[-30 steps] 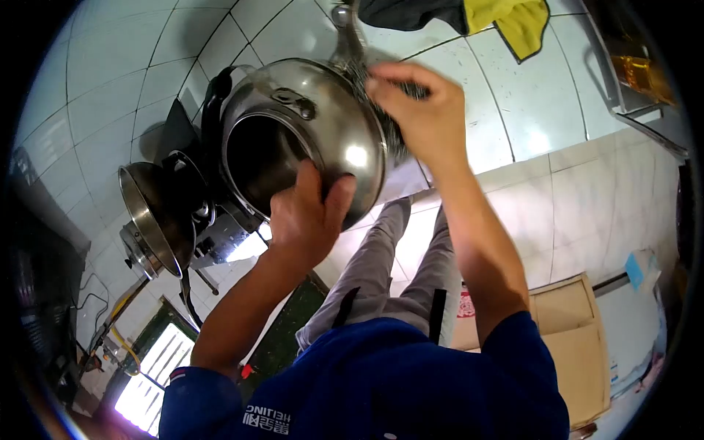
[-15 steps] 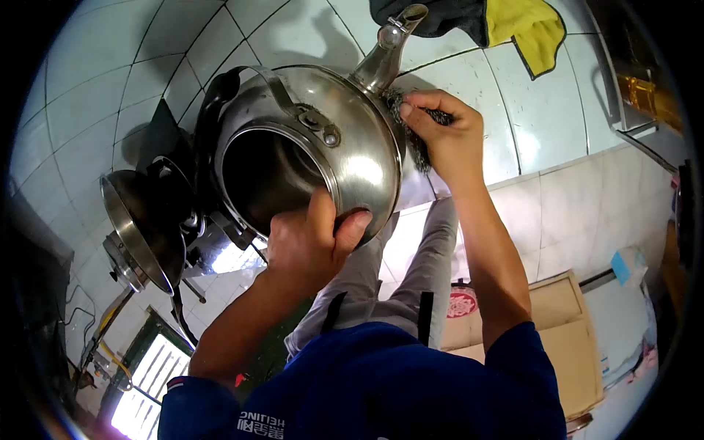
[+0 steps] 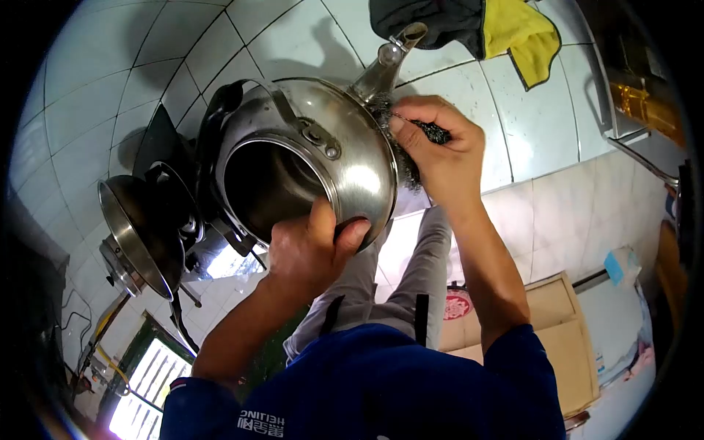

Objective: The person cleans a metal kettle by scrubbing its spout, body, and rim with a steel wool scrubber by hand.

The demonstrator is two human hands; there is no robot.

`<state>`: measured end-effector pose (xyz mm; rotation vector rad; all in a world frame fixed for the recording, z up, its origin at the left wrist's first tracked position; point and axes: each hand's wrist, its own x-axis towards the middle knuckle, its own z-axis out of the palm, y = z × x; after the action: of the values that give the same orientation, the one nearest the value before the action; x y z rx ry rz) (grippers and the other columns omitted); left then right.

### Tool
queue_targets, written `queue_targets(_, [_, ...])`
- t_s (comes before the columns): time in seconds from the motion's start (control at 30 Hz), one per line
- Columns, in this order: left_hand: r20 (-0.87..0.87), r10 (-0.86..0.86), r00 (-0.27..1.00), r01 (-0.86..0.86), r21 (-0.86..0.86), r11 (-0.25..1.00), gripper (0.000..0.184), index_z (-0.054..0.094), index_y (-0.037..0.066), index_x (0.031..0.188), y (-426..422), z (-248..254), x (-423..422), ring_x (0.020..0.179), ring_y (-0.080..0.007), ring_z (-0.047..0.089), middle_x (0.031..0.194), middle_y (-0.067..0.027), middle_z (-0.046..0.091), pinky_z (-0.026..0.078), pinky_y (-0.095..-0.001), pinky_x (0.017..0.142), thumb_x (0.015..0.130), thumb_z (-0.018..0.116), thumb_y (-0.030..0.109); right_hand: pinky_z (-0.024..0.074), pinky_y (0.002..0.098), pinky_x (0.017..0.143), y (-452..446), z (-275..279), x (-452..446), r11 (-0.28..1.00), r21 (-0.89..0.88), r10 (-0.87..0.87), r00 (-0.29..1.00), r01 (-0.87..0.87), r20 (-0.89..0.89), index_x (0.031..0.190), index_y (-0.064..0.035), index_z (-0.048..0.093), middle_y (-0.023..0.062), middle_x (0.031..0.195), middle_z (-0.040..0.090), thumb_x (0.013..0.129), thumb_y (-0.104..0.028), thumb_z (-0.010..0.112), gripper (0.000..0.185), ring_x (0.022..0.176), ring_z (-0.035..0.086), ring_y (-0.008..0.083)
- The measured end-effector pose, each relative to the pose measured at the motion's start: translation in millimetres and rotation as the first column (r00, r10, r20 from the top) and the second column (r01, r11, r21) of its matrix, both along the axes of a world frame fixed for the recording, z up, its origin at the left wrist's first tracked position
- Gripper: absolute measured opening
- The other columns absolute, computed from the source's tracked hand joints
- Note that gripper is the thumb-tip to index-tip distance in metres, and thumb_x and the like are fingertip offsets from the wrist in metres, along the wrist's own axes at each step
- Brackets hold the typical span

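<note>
A large stainless steel kettle (image 3: 359, 169) lies tipped on the tiled counter (image 3: 469, 103), its round mouth facing me and its spout (image 3: 381, 70) pointing up and away. My left hand (image 3: 308, 242) grips the kettle by the rim of the mouth, with fingers inside and the thumb on the outer wall. In my right hand (image 3: 447, 139) is a steel wool scrubber (image 3: 433, 133), pinched between thumb and fingers. The scrubber presses against the kettle's side near the base of the spout. Dark handle parts (image 3: 213, 125) stand out at the kettle's left.
A grey and yellow cloth (image 3: 517, 37) lies on the counter beyond the spout. To the left are a wok or pan (image 3: 139, 235) and a stove. Cardboard (image 3: 550, 337) rests on the floor at right. A bottle of amber liquid (image 3: 638, 103) stands at far right.
My right hand has shifted slightly with the scrubber along the kettle's side, up toward the spout base. My left hand keeps its hold on the rim.
</note>
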<state>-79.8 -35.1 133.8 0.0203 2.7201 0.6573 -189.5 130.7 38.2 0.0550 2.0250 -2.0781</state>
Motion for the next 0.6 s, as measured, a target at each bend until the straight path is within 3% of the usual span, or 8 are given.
queue_targets(0.07, [0.000,-0.009,1.000,0.009,-0.008,1.000,0.045,0.053,-0.003,0.094,2,4,2,0.050,-0.0329,0.065,0.059,-0.0163,0.062,0.052,-0.0426,0.046,0.095,0.063,0.040,0.0488,0.0248,0.085,-4,18,-1,0.999,-0.051,-0.020,1.000,0.020,0.003,0.095,0.0028,0.072,0.0087,0.096,0.072,0.084,0.002,0.073,0.011,0.090,0.065,0.0136])
queue_targets(0.1, [-0.057,-0.003,0.998,0.004,0.013,1.000,0.044,0.053,-0.003,0.094,1,-1,3,0.050,-0.0335,0.065,0.059,-0.0162,0.062,0.051,-0.0429,0.046,0.095,0.062,0.040,0.0487,0.0246,0.085,-3,1,-1,0.993,-0.114,0.003,0.986,0.016,0.166,0.095,0.0032,0.072,0.0095,0.096,0.072,0.084,0.001,0.074,0.011,0.091,0.065,0.0138])
queue_targets(0.23, [-0.018,0.003,1.000,-0.003,-0.020,1.000,0.045,0.053,-0.004,0.094,-1,0,3,0.052,-0.0335,0.065,0.059,-0.0167,0.062,0.052,-0.0430,0.049,0.096,0.061,0.040,0.0488,0.0242,0.084,1,2,6,0.994,-0.111,0.013,1.000,-0.015,-0.023,0.095,0.0029,0.072,0.0089,0.095,0.072,0.085,-0.001,0.074,0.011,0.091,0.065,0.0132])
queue_targets(0.33, [-0.035,0.012,0.999,-0.012,-0.009,1.000,0.047,0.053,-0.005,0.096,-3,-3,5,0.052,-0.0341,0.065,0.058,-0.0170,0.061,0.052,-0.0433,0.048,0.095,0.062,0.040,0.0492,0.0259,0.086,-1,-7,-3,0.999,0.006,0.035,0.975,-0.038,0.217,0.093,0.0019,0.073,0.0092,0.096,0.072,0.082,0.002,0.074,0.011,0.092,0.065,0.0147])
queue_targets(0.4, [-0.037,0.013,0.999,-0.012,0.019,1.000,0.047,0.054,-0.007,0.099,-2,-1,3,0.052,-0.0342,0.066,0.059,-0.0176,0.062,0.053,-0.0435,0.049,0.095,0.063,0.040,0.0490,0.0242,0.084,-1,7,2,0.994,-0.108,0.019,0.998,-0.025,-0.058,0.093,0.0029,0.072,0.0079,0.094,0.072,0.084,-0.002,0.073,0.010,0.090,0.065,0.0120])
queue_targets(0.47, [-0.021,-0.010,1.000,0.010,-0.024,1.000,0.047,0.053,-0.006,0.100,-3,2,5,0.053,-0.0362,0.066,0.062,-0.0187,0.063,0.053,-0.0447,0.050,0.093,0.065,0.040,0.0488,0.0241,0.084,-4,11,1,0.999,-0.041,-0.010,1.000,0.010,0.006,0.093,0.0035,0.071,0.0081,0.095,0.072,0.084,0.000,0.072,0.009,0.089,0.064,0.0124])
queue_targets(0.5, [0.075,-0.014,0.997,0.018,-0.048,0.999,0.047,0.054,-0.004,0.098,-5,6,9,0.055,-0.0365,0.066,0.064,-0.0185,0.063,0.053,-0.0447,0.051,0.092,0.067,0.041,0.0487,0.0248,0.083,-1,-7,0,0.998,-0.040,0.058,0.968,-0.050,0.245,0.092,0.0028,0.071,0.0083,0.096,0.071,0.084,0.002,0.072,0.008,0.089,0.064,0.0132])
queue_targets(0.6, [0.065,-0.111,0.992,0.117,-0.092,0.989,0.047,0.056,-0.002,0.093,-14,8,-2,0.058,-0.0366,0.066,0.067,-0.0177,0.064,0.054,-0.0445,0.054,0.089,0.069,0.044,0.0487,0.0247,0.082,13,-10,15,0.996,-0.061,0.073,0.997,-0.071,0.035,0.093,0.0029,0.070,0.0081,0.097,0.070,0.085,0.003,0.071,0.008,0.089,0.063,0.0136])
